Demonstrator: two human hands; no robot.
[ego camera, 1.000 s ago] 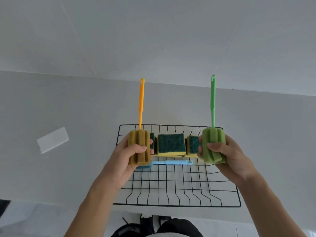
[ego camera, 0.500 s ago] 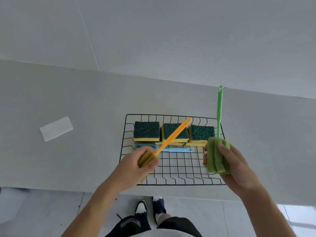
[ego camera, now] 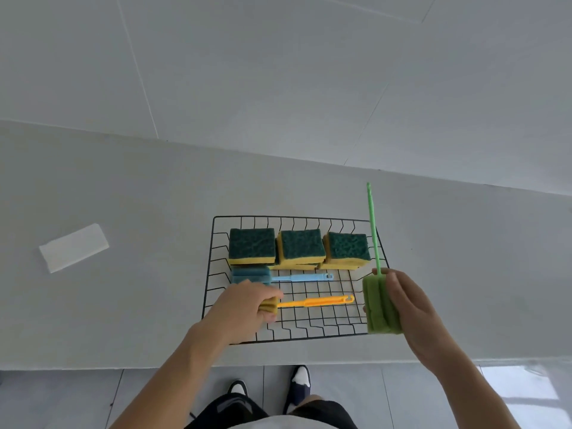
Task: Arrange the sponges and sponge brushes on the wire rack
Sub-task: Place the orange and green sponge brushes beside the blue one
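A black wire rack (ego camera: 216, 218) sits on the grey counter. Three green-topped yellow sponges (ego camera: 301, 244) line its far side, stacked on others. In front of them lies a blue sponge brush (ego camera: 297, 277), handle to the right. The orange sponge brush (ego camera: 315, 302) lies flat across the rack, parallel to the blue one; my left hand (ego camera: 244, 308) grips its sponge head at the left. My right hand (ego camera: 405, 305) holds the green sponge brush (ego camera: 382, 305) by its head above the rack's right edge, handle pointing up.
A white folded cloth or paper (ego camera: 74, 247) lies on the counter (ego camera: 123, 305) to the left of the rack. The counter's front edge runs just below the rack, with floor and my shoes beneath it. A grey tiled wall rises behind.
My left hand has lowered the orange brush from tilted to flat on the rack, in front of the blue brush. My right hand keeps the green brush upright near the rack's right side.
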